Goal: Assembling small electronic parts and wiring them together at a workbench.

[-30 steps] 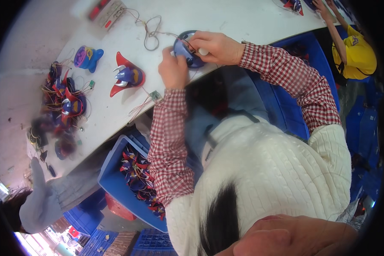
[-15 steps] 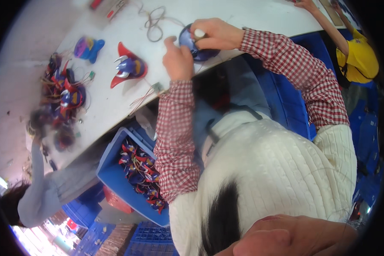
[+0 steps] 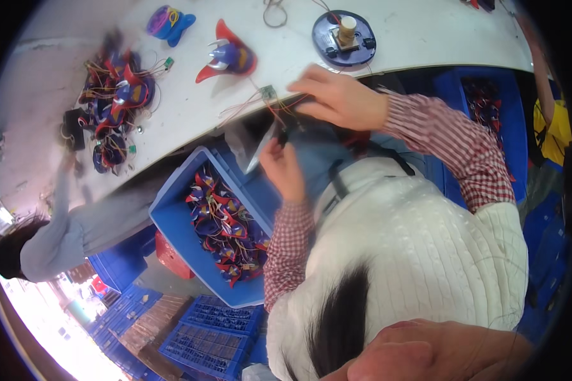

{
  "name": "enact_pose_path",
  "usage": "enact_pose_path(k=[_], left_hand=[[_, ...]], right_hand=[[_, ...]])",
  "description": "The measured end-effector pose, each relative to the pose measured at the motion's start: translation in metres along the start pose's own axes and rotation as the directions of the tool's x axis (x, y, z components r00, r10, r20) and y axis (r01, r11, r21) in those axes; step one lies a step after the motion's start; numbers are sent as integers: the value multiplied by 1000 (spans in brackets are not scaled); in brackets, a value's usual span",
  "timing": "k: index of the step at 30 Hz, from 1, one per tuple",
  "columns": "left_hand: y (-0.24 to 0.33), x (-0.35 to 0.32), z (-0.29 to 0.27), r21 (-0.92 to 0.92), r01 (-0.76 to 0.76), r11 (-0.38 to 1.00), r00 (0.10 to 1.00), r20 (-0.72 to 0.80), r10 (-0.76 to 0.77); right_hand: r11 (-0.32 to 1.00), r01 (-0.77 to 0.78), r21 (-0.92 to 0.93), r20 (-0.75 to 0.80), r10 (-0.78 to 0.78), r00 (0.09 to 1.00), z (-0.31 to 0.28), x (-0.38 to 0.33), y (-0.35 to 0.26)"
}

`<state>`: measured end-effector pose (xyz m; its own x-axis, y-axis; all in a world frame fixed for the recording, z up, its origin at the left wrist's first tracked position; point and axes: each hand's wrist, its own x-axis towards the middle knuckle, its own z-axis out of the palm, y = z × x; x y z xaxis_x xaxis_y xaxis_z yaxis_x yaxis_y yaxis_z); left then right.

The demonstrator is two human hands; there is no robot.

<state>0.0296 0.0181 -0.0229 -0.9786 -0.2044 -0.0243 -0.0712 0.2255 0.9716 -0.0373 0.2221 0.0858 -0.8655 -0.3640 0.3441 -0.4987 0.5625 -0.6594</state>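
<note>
My left hand [image 3: 283, 170] is at the table's front edge, its thumb and fingers closed at thin coloured wires [image 3: 274, 114] and a small dark end hanging over the edge. The wires lead up to a small green circuit board [image 3: 268, 93]. My right hand [image 3: 340, 98] hovers just right of the board, fingers stretched and apart, with no object visible in them. Beyond it a round dark-blue base [image 3: 344, 56] lies on the table, with a white-topped post standing on it. A red, purple and silver horned toy head [image 3: 235, 57] sits left of the board.
More toy heads with wires [image 3: 117, 101] are heaped at the left, near a co-worker's hand [image 3: 70, 152]. A purple-and-blue toy part [image 3: 170, 25] lies behind. Below the table edge stand a blue bin [image 3: 181, 190] of toy heads and another bin [image 3: 518, 127] at the right.
My hands have left the round base, which now lies on the table untouched. Both have come to the wires near the table edge, my left hand lower. The whole view has shifted.
</note>
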Motion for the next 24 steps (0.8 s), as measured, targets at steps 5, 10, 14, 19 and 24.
enact_pose_path(k=[5, 10, 14, 19, 24], left_hand=[[23, 15, -5, 17, 41, 999, 998, -41, -41], [17, 46, -25, 70, -65, 995, 974, -214, 79], [26, 80, -48, -72, -13, 997, 976, -220, -4], [10, 109, -62, 220, -201, 954, 979, 5, 205], [6, 106, -57, 216, -246, 945, 968, 8, 250]], right_hand=[[968, -181, -175, 120, 203, 972, 42, 53, 16], [952, -204, -229, 218, 255, 942, 54, 65, 31], [947, -244, -210, 353, 306, 884, 45, 79, 38], [939, -269, -214, 383, 334, 861, 42, 84, 34], [989, -115, -95, -17, 114, 993, 32, 59, 10]])
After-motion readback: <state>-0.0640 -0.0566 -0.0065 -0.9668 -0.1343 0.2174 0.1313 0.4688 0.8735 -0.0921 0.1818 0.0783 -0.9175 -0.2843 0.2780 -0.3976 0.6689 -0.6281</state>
